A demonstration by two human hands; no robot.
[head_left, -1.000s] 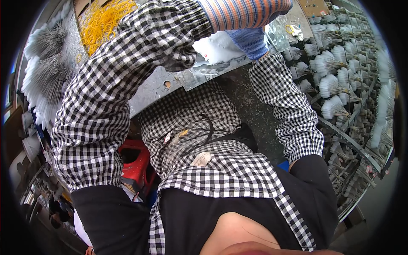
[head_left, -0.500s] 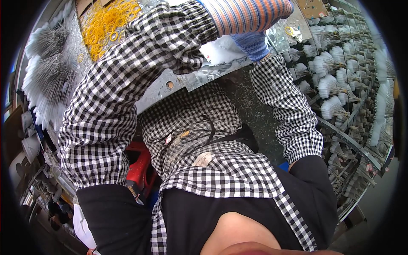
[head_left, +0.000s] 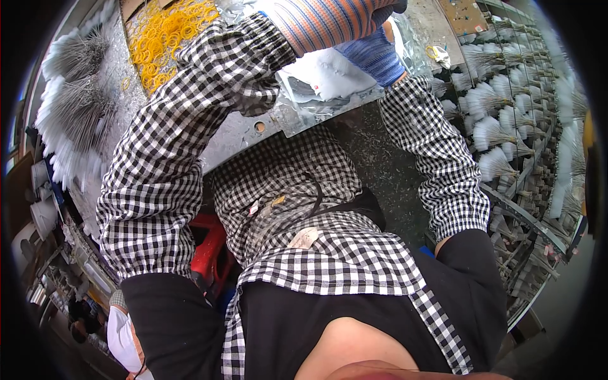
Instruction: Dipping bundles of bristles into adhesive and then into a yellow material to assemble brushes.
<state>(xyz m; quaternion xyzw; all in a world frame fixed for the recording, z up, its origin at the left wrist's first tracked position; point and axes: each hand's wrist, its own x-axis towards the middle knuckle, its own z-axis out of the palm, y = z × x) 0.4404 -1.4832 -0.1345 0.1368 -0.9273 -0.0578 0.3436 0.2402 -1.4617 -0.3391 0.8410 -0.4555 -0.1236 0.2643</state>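
Observation:
At the top edge of the view, my left hand [head_left: 332, 25], in an orange and blue striped glove, reaches across the bench to my right hand [head_left: 370, 56], in a blue knitted glove. The hands meet, left lying over right. The left fingers look curled together, but whatever is between them is hidden. Most of the right fingers are behind the left hand. Beneath both hands lies a bright white piece [head_left: 329, 73] on clear plastic sheeting [head_left: 316, 114] at the metal bench's [head_left: 234, 136] near edge. Checked sleeves cover both my forearms.
Yellow rubber bands [head_left: 168, 38] are heaped at the bench's far left. Bundles of thin stems with white bristly ends [head_left: 76, 120] lie beyond them. On the right, a rack [head_left: 532, 215] holds many similar bundles. Something red [head_left: 212, 250] stands by my left elbow.
Both arms shift slightly in the view. My left hand moves left, uncovering more of the right glove and the white piece.

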